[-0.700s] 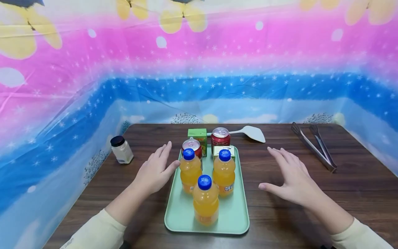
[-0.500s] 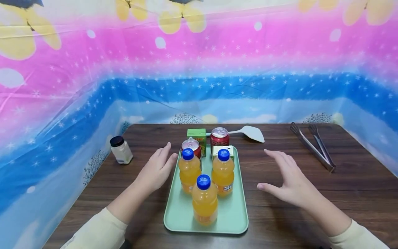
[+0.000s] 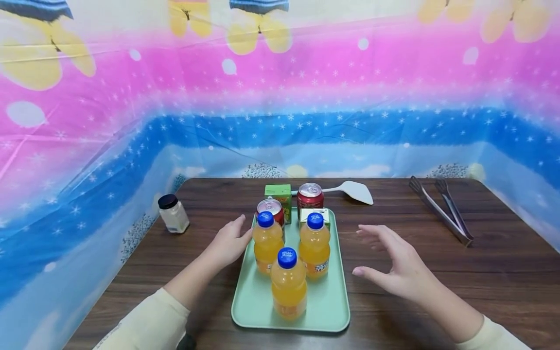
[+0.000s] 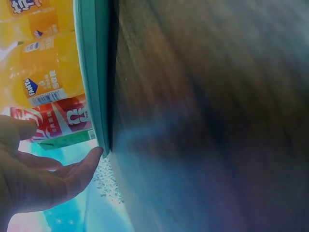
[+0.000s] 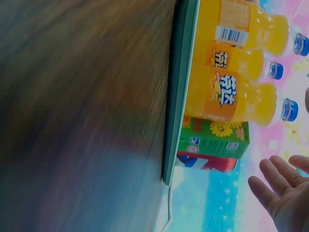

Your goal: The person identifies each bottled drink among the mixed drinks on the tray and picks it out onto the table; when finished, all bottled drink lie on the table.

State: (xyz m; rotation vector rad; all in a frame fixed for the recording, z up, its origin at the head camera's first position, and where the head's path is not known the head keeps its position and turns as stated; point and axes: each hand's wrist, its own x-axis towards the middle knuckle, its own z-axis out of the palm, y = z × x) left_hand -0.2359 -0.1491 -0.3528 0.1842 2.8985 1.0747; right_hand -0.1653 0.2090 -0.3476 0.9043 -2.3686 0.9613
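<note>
A light green tray [image 3: 258,306] on the wooden table carries orange-drink bottles with blue caps: one in front [image 3: 288,289], one on the left [image 3: 268,245], one on the right [image 3: 315,245]. Behind them stand two red drink cans [image 3: 310,198] and two green drink cartons [image 3: 278,192]. My left hand [image 3: 229,244] is at the tray's left edge, fingers extended. In the left wrist view a fingertip [image 4: 96,153] meets the tray's rim; whether it presses is unclear. My right hand [image 3: 400,270] hovers right of the tray, apart from it, thumb and fingers spread, holding nothing.
A white spatula [image 3: 356,191] lies behind the tray, its handle partly hidden by a can. Metal tongs [image 3: 444,211] lie at the back right. A small jar with a black lid [image 3: 173,215] stands at the left. Patterned cloth [image 3: 280,131] surrounds the table.
The right hand has moved left and lower, closer to the tray. My left hand has moved right, in against the tray's side. The head view has tilted slightly; the tray and bottles stay put.
</note>
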